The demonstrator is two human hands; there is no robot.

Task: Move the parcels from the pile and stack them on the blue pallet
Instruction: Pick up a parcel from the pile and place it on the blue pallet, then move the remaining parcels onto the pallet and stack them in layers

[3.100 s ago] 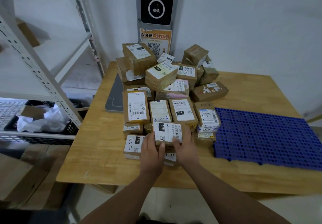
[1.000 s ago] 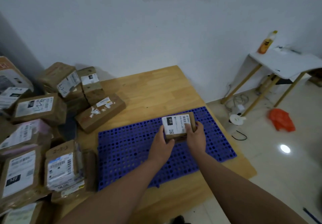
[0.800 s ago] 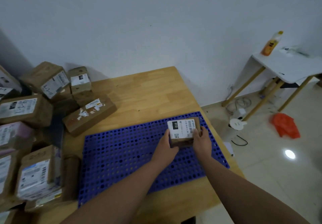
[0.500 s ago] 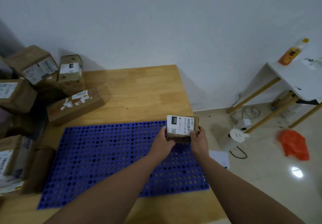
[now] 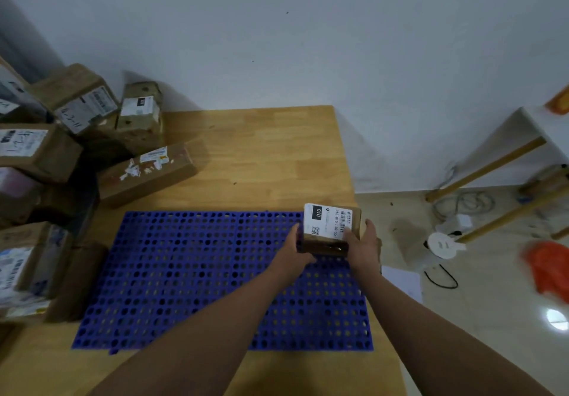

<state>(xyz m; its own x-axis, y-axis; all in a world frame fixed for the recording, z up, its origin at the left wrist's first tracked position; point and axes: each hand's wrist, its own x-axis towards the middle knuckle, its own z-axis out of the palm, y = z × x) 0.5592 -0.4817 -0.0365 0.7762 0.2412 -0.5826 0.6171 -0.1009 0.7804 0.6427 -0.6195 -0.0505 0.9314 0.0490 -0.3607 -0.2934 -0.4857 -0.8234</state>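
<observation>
Over the far right corner of the blue pallet, seen from the head camera, both hands hold one small brown parcel with a white label marked 010 facing up. The left hand grips its left side and the right hand its right side. The fingers are curled round the edges, and the right thumb lies across the label. Whether the parcel's base already touches the grid or sits just above it, I cannot tell. The pallet carries nothing else and lies along the near edge of the counter. The pile of remaining parcels crowds the counter's left end, just beside the pallet's left edge.

The step in hand looks like setting down the first parcel. To do it well, square the parcel's sides with the pallet's far and right edges and keep it fully on the grid, since the counter's right edge is close. Lower it flat with the label up, then release both sides together. A tidy corner start leaves room for rows and stacking.
</observation>
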